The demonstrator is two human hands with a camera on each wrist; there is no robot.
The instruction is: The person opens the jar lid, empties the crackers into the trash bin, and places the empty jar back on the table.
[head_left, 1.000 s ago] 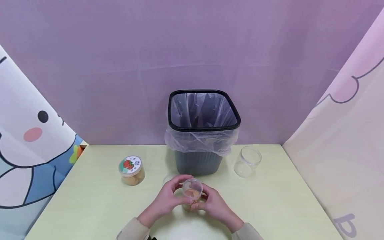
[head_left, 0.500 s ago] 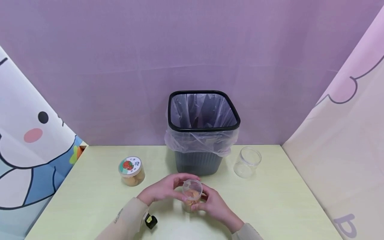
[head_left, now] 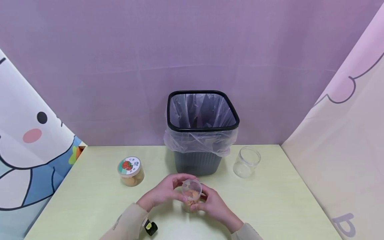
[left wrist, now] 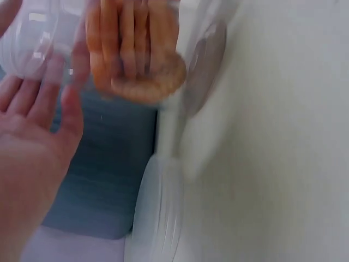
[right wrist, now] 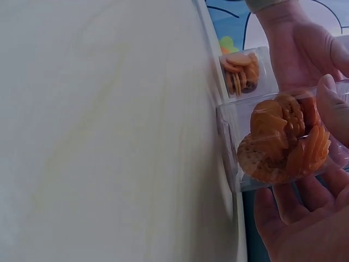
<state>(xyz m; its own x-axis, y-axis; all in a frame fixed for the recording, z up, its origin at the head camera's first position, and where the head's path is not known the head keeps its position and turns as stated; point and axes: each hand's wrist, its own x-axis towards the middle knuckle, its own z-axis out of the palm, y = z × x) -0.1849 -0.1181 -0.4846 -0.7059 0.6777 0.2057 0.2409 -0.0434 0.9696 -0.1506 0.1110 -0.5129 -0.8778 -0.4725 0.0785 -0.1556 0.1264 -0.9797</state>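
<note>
In the head view a clear jar (head_left: 192, 190), open at the top, has a stack of orange-brown crackers inside. My left hand (head_left: 165, 191) curves round its left side, thumb in front and fingers behind. From the other side my right hand (head_left: 214, 206) grips the jar, thumb low on the front. The right wrist view shows the crackers (right wrist: 286, 136) through the clear wall, with the fingers of my right hand (right wrist: 311, 218) along the jar. In the left wrist view my left hand (left wrist: 32, 136) touches the jar's upper part, and a clear round lid (left wrist: 158, 213) lies nearby.
A grey bin (head_left: 198, 161) with a black rim and a plastic liner stands just behind the hands. To the left sits a lidded jar (head_left: 131, 171) of crackers with a tomato label. A jar without contents (head_left: 247, 162) stands at the right.
My left hand has swung slightly left, its thumb drawing back across the jar's front and its forearm lying farther out. The right hand and jar have barely moved.
</note>
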